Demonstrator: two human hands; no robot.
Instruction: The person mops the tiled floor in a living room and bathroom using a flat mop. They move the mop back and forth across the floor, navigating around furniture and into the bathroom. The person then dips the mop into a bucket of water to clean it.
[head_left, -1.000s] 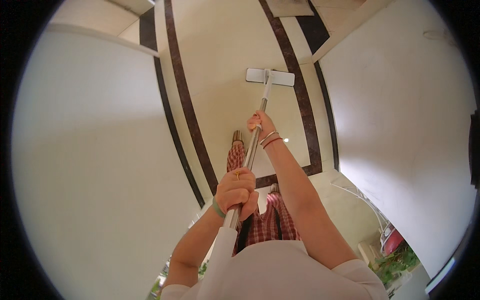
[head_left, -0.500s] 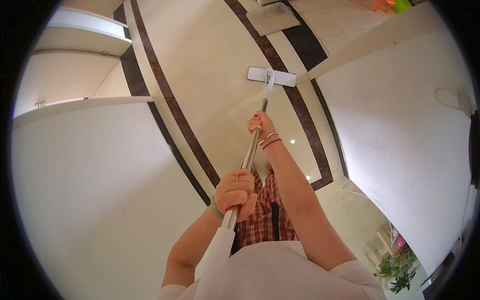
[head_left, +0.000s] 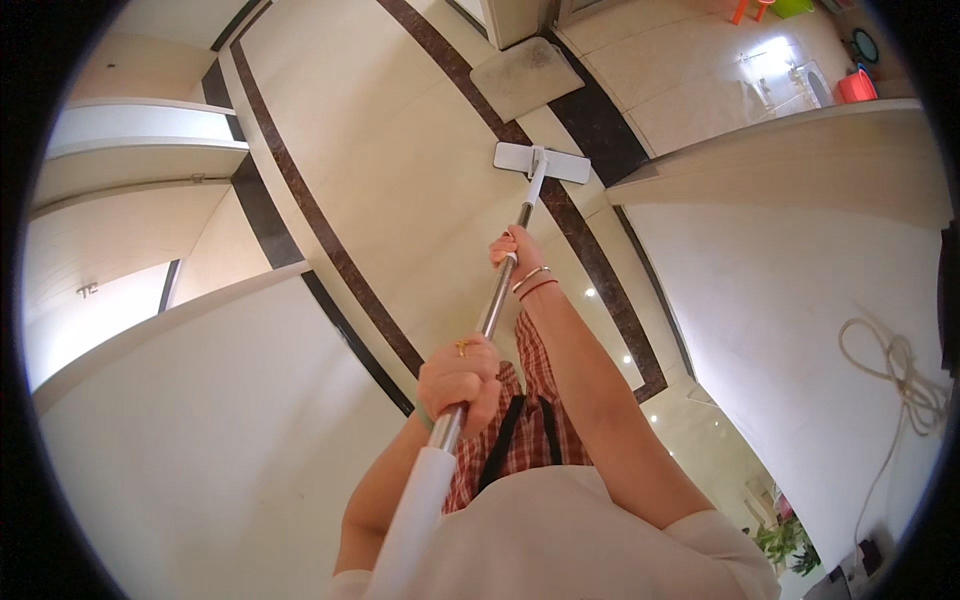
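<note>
A flat mop with a white rectangular head [head_left: 541,161] rests on the cream tiled floor ahead of me. Its silver metal pole [head_left: 497,300] runs back toward my chest and ends in a white grip. My right hand [head_left: 512,249], with bangles on the wrist, is shut around the pole about midway up. My left hand [head_left: 459,377], wearing a ring, is shut around the pole lower down, just above the white grip.
Dark brown border strips [head_left: 330,250] cross the floor. A grey doormat [head_left: 527,77] lies beyond the mop head by a doorway. White walls stand left [head_left: 200,440] and right [head_left: 800,330], with a white cord [head_left: 895,370] hanging on the right one. Red and orange tubs [head_left: 855,87] sit far right.
The view has swung along the corridor, bringing the doormat and doorway into sight. The mop head sits further up the floor, now next to the dark strip. Both hands keep their grip.
</note>
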